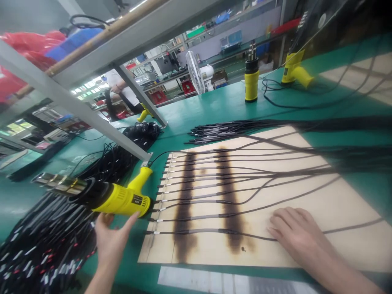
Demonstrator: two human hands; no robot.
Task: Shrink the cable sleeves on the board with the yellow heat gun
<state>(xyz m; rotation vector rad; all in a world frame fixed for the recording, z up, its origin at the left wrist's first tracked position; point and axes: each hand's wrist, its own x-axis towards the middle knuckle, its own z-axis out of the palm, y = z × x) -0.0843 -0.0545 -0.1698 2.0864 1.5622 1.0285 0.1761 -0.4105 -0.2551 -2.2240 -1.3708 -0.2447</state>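
On the left lies a yellow heat gun [122, 199] with a black collar and metal nozzle pointing left. My left hand [114, 237] is at its lower edge, thumb and fingers spread apart. Several black cables [202, 230] run side by side across a light wooden board [263, 253] that has two dark scorched bands. My right hand [297, 228] rests over the lowest cable on the board's right part, fingers bent and close together; what lies under the fingertips is hidden.
Bundles of black cables [33, 245] fill the left side. A metal shelf post [92, 118] slants down behind the heat gun. Two more yellow heat guns [251, 83] stand at the back. A pale strip [196, 281] lies along the front. A person [124, 92] is in the background.
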